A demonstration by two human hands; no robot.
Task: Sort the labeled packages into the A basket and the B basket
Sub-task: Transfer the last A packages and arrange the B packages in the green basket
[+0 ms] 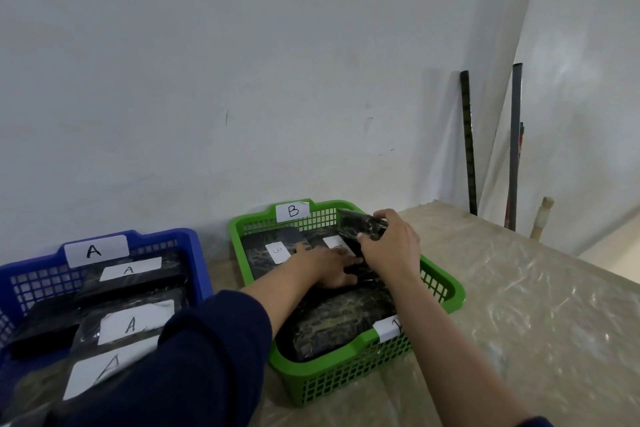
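**Both hands inside the green B basket**

From my seat at the remote feed, I see both hands reaching into the green plastic lattice basket [436, 282] that carries a white "B" tag on its far rim. The right hand [389, 246] has its fingers and thumb curled round a dark, shiny film-wrapped package [360, 224], holding it tilted above the far right corner of that basket. The left hand [330, 267] lies with straight fingers flat on the dark wrapped packages already lying in the basket, gripping nothing; its dark blue sleeve [194, 357] crosses the lower middle of the view.

Under the hands I can make out a dark package with a white label [278, 252] at the far left of the green basket, and a larger one [332, 326] at its near end.

To the left stands the blue plastic lattice basket [194, 246] tagged "A", holding several dark packages with white "A" labels [131, 322]. Both baskets sit on a table covered in clear plastic sheeting [519, 305], against a pale wall [242, 80].
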